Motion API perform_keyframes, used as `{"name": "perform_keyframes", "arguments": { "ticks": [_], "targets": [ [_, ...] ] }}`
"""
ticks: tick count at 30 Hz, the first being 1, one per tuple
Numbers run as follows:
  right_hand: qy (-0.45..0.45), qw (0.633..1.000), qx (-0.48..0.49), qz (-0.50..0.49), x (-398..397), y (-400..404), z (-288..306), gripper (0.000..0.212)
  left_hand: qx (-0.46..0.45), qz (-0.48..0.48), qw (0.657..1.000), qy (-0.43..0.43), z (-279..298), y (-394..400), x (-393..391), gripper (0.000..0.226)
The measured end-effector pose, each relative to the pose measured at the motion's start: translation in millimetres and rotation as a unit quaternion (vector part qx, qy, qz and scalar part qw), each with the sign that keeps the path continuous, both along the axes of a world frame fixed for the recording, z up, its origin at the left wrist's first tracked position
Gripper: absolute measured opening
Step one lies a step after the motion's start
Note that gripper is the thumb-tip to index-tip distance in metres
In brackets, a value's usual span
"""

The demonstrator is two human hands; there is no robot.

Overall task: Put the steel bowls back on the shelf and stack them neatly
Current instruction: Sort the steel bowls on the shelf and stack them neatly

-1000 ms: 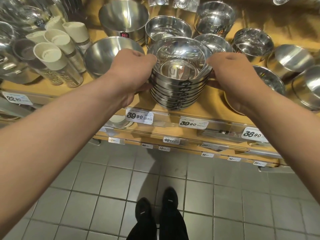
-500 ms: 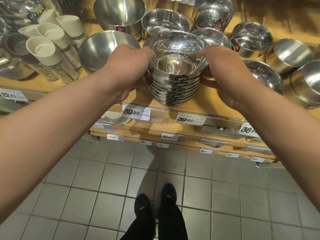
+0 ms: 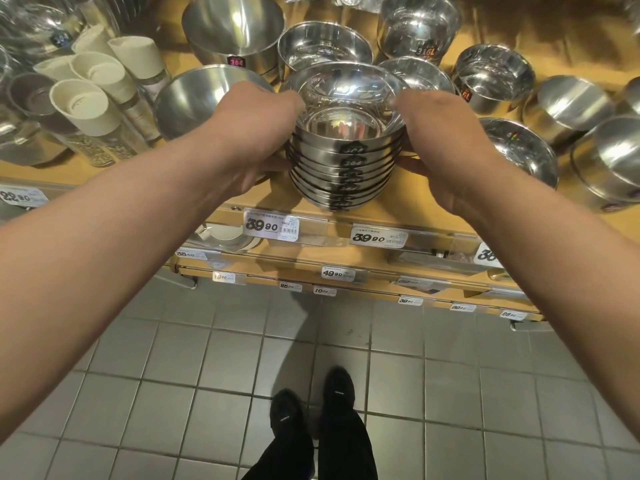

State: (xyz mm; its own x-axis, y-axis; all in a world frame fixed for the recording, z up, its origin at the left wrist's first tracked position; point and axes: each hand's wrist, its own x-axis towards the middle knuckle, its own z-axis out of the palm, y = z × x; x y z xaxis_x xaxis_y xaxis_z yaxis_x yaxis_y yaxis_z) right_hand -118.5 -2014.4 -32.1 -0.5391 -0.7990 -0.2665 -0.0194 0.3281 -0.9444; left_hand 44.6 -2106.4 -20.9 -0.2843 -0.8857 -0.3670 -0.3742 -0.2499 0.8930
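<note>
Steadying a nested stack of shiny round steel bowls (image 3: 346, 150) at the front edge of the yellow wooden shelf (image 3: 429, 206), left hand (image 3: 249, 133) and right hand (image 3: 446, 147) clasping opposite sides, fingers curled against the rims, apparently keeping the pile aligned.

A stack of nested steel bowls (image 3: 346, 161) sits at the front edge of the shelf (image 3: 433, 206), between the left hand (image 3: 249, 133) and right hand (image 3: 443, 143). Single bowls lie behind and right; lidded jars (image 3: 86, 109) stand far left. Price tags (image 3: 272, 228) line the edge below.
</note>
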Motion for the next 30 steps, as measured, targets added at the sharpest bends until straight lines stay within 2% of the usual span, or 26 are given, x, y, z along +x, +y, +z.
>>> {"name": "perform_keyframes", "arguments": {
  "ticks": [9, 17, 28, 30],
  "targets": [
    [0.011, 1.0, 0.019, -0.006, 3.7, 5.0, -5.8, 0.016, -0.002, -0.012, 1.0, 0.0, -0.7, -2.0, -0.3, 0.007],
    [0.001, 1.0, 0.013, -0.011, 6.7, 5.2, -2.2, 0.017, -0.005, -0.015, 1.0, -0.009, 1.2, -6.1, -0.4, 0.014],
    [0.003, 0.998, 0.047, -0.03, 6.3, 6.8, -9.8, 0.028, -0.014, -0.035, 0.999, -0.017, -3.7, -9.6, 4.2, 0.014],
    [0.004, 0.998, 0.056, -0.034, 6.8, 6.2, -10.6, 0.035, -0.022, -0.034, 0.999, -0.024, -6.4, -9.4, 5.4, 0.014]
  ]
}}
